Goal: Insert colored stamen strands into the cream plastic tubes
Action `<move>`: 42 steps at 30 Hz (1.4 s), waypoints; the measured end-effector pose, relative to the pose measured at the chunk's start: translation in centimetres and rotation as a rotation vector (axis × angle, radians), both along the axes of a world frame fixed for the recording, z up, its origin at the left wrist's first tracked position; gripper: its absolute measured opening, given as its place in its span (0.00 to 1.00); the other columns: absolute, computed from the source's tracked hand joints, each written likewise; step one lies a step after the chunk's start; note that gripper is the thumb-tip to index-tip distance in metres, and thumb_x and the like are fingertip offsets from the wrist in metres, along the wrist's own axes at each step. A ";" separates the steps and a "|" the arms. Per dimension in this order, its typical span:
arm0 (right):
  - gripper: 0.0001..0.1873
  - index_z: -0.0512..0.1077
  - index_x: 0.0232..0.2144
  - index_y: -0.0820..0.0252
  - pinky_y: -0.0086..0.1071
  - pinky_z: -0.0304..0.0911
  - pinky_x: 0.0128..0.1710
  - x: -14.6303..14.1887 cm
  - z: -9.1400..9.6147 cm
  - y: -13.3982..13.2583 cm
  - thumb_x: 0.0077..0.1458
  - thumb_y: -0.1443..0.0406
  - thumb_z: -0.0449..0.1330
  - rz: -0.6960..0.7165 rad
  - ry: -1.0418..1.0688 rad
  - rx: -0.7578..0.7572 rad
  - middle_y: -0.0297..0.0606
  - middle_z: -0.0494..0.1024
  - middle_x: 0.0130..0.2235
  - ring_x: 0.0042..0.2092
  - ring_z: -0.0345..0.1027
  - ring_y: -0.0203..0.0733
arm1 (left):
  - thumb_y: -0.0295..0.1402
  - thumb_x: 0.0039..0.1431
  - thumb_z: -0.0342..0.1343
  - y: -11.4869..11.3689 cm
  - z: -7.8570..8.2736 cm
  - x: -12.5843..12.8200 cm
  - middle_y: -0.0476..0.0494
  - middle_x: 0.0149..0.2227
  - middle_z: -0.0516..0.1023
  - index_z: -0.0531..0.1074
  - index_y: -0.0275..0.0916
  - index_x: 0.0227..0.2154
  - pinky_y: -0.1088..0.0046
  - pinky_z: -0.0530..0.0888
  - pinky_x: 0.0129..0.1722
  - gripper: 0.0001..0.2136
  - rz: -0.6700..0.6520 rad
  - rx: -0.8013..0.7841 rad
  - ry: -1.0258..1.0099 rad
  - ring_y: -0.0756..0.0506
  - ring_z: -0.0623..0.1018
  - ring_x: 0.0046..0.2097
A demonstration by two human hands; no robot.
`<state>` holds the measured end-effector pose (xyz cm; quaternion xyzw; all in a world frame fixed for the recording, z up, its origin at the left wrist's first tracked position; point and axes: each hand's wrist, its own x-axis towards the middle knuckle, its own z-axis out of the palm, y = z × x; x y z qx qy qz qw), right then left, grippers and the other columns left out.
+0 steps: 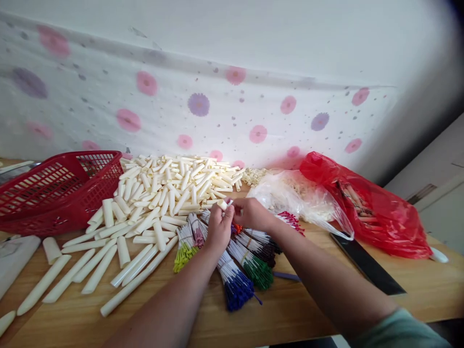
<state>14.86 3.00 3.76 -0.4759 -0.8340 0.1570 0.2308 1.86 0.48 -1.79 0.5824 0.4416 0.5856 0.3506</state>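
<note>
A short cream-coloured tube piece point(222, 205) is pinched between the thumb and fingers of my left hand point(218, 231). Close by on its right, my right hand point(252, 214) has its fingers drawn together at the piece; what they grip, if anything, is too small to make out. Beneath both hands lie bundles of thin white sticks with coloured tips: a blue-tipped bundle point(237, 285), a green-tipped bundle point(257, 266), a yellow-green bundle point(184, 249) and others partly hidden by my hands. Left of them spreads a large pile of cream tubes point(174, 186).
A red plastic basket point(90, 188) stands at the left. To the right are a clear plastic bag point(290, 191), a red bag point(395, 217) with brownish sticks inside, and a dark flat strip point(366, 263). A flowered sheet point(217, 116) covers the wall behind the wooden table point(290, 309).
</note>
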 end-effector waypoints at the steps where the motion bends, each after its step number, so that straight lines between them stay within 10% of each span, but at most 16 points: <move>1: 0.03 0.72 0.28 0.62 0.25 0.58 0.30 0.3 -0.6 -1.2 0.48 0.67 0.61 0.021 0.064 -0.003 0.29 0.72 0.25 0.28 0.63 0.32 | 0.43 0.61 0.48 -0.1 0.0 0.0 0.41 0.39 0.76 0.69 0.36 0.40 0.68 0.71 0.44 0.15 -0.080 0.001 0.036 0.44 0.75 0.43; 6: 0.13 0.65 0.25 0.60 0.27 0.58 0.27 3.0 -3.2 -3.4 0.55 0.57 0.56 -0.004 0.401 -0.025 0.30 0.69 0.24 0.26 0.61 0.33 | 0.43 0.61 0.48 -0.8 0.5 -0.1 0.47 0.29 0.76 0.69 0.37 0.35 0.72 0.70 0.35 0.13 -0.090 0.090 0.357 0.46 0.75 0.33; 11: 0.15 0.59 0.26 0.56 0.29 0.53 0.25 3.9 -3.5 -3.3 0.59 0.54 0.51 -0.152 0.829 0.077 0.28 0.60 0.23 0.24 0.53 0.33 | 0.41 0.64 0.43 -1.5 1.0 0.1 0.41 0.46 0.77 0.67 0.41 0.49 0.68 0.70 0.45 0.16 -0.223 0.215 0.751 0.42 0.76 0.47; 26: 0.08 0.61 0.31 0.56 0.33 0.57 0.35 2.4 -4.1 -3.1 0.60 0.60 0.48 -0.108 0.705 0.120 0.33 0.64 0.30 0.33 0.59 0.38 | 0.37 0.65 0.42 -2.8 2.1 1.1 0.40 0.32 0.79 0.70 0.39 0.36 0.73 0.62 0.27 0.12 -0.034 0.148 1.245 0.42 0.78 0.32; 32: 0.21 0.62 0.45 0.55 0.36 0.60 0.42 5.0 -3.2 -2.8 0.59 0.48 0.47 0.122 0.772 -0.149 0.35 0.66 0.35 0.39 0.63 0.40 | 0.38 0.65 0.41 -2.3 2.3 0.9 0.43 0.31 0.79 0.70 0.40 0.35 0.73 0.62 0.28 0.13 -0.153 0.148 1.162 0.42 0.77 0.32; 42: 0.25 0.60 0.53 0.54 0.44 0.54 0.56 4.6 -3.3 -3.3 0.61 0.47 0.44 0.138 0.983 -0.119 0.40 0.69 0.47 0.53 0.61 0.44 | 0.40 0.65 0.42 -3.6 2.4 1.5 0.43 0.27 0.77 0.70 0.40 0.34 0.72 0.58 0.26 0.14 -0.263 0.261 1.281 0.42 0.76 0.29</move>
